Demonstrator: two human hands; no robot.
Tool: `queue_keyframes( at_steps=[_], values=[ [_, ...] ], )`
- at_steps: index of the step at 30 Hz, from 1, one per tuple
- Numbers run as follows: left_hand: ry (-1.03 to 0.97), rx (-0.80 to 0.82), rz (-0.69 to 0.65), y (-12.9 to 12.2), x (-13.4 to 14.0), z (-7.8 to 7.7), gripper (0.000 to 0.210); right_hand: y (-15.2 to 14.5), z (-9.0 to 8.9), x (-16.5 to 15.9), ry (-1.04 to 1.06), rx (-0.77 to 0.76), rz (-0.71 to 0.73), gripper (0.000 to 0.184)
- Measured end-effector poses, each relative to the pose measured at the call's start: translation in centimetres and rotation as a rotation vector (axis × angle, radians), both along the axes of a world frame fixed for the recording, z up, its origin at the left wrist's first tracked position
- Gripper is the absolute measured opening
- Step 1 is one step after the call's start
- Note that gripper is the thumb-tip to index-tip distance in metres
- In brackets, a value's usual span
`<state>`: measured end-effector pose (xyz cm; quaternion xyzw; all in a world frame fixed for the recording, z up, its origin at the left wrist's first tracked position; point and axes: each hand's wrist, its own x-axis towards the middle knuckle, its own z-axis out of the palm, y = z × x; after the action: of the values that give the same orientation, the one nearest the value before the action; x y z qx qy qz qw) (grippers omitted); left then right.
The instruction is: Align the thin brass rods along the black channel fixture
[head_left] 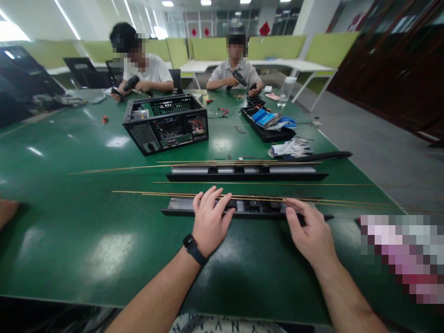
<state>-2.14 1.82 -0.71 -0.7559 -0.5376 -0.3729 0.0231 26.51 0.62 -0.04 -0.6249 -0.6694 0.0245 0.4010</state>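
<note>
In front of me lies a long dark-edged channel [178,204] with a silvery inside and several black blocks [254,203] seated in it. Thin gold-coloured rods [132,192] run lengthwise over it and stick out past both ends. My left hand [211,222], a dark watch on its wrist, rests across the channel's left part, its fingers stretched out over the rods. At the channel's right part, my right hand [310,231] pinches the rods between thumb and forefinger; the exact contact is hard to make out. The palm hides the channel's right end.
A second channel [190,170] with rods lies just beyond. Farther back are an open black computer case [166,125], a black tray [270,134] with blue parts and white gloves [291,148]. Two people holding power drills sit opposite. Another person's hand [7,210] shows at left.
</note>
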Motion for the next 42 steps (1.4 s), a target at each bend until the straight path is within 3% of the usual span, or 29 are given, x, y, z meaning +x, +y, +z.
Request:
queue_keyframes(
  at_steps=[7, 14, 20, 27, 33, 39, 42],
  values=[
    [0.003, -0.004, 0.005, 0.01, 0.04, -0.02, 0.033, 0.05, -0.31, 0.80, 0.064, -0.045, -0.251, 0.048],
    [0.003, -0.006, 0.006, -0.03, -0.02, 0.06, 0.032, -0.10, 0.07, -0.12, 0.013, -0.013, -0.013, 0.042],
    [0.005, 0.002, 0.005, 0.05, -0.07, 0.01, 0.032, -0.04, -0.03, 0.46, 0.056, -0.039, -0.187, 0.048],
    [0.005, -0.003, 0.006, -0.02, 0.00, 0.14, 0.033, -0.03, 0.08, -0.06, 0.005, -0.023, 0.041, 0.042],
    [0.010, -0.010, 0.009, -0.02, 0.05, 0.12, 0.032, -0.10, -0.22, 0.32, 0.044, -0.022, -0.165, 0.046],
    [0.011, -0.013, 0.005, -0.04, -0.01, 0.08, 0.033, -0.23, -0.09, -0.12, 0.001, -0.019, 0.050, 0.042],
    [0.010, -0.004, 0.003, -0.03, -0.03, 0.07, 0.033, -0.24, -0.09, -0.05, 0.012, -0.014, 0.004, 0.043]
  ],
)
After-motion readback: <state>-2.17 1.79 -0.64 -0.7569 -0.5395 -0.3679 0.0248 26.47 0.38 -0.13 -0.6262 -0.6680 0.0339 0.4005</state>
